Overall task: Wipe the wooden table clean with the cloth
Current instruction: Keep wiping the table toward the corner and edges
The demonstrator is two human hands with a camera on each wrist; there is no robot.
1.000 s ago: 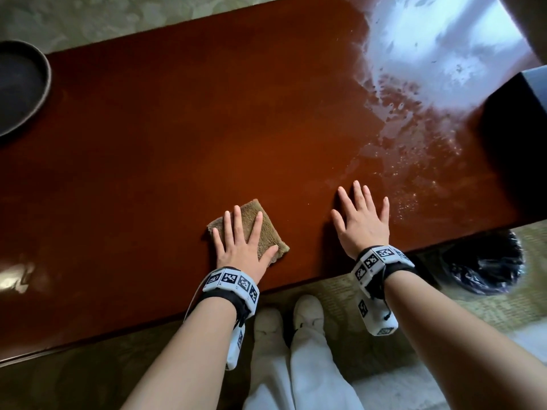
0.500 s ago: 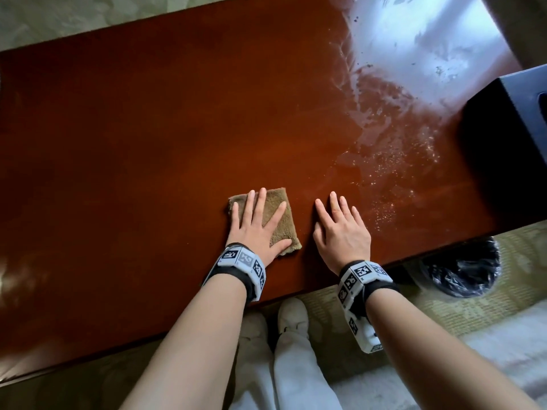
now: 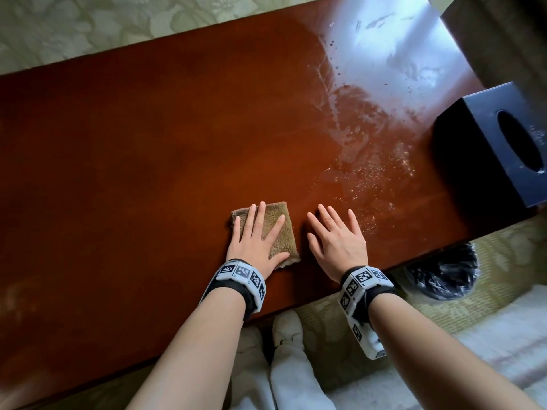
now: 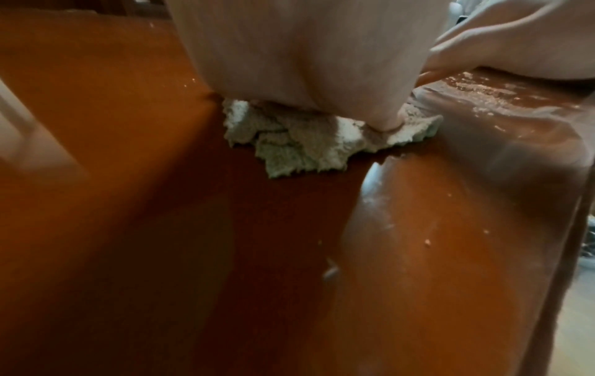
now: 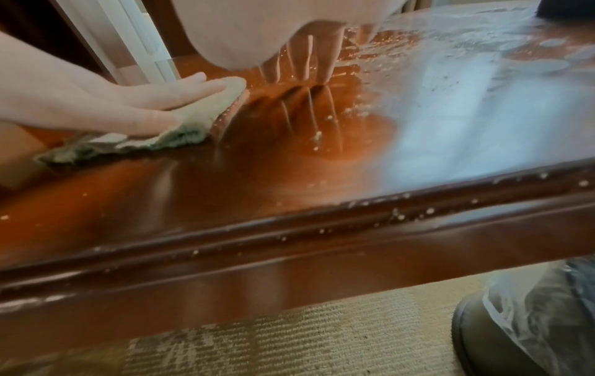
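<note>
A folded tan cloth [image 3: 276, 221] lies on the glossy red-brown wooden table [image 3: 133, 149] near its front edge. My left hand [image 3: 256, 232] presses flat on the cloth with straight, spread fingers; the left wrist view has the cloth [image 4: 299, 142] bunched under the palm. My right hand [image 3: 334, 232] lies flat on bare wood just right of the cloth, fingers straight. Crumbs and wet streaks [image 3: 376, 179] spread across the table to the right of that hand. The right wrist view shows the cloth [image 5: 180, 122] under the left hand [image 5: 128, 101] and crumbs along the table edge [image 5: 399, 216].
A dark tissue box [image 3: 500, 143] stands at the table's right end. A bin lined with a black bag [image 3: 444, 273] sits on the carpet [image 3: 325, 321] below the front right edge. My legs and white shoes [image 3: 287, 327] are under the front edge.
My left hand has slid the cloth to the right along the front of the table. The right hand has shifted left, so the two hands now lie close together.
</note>
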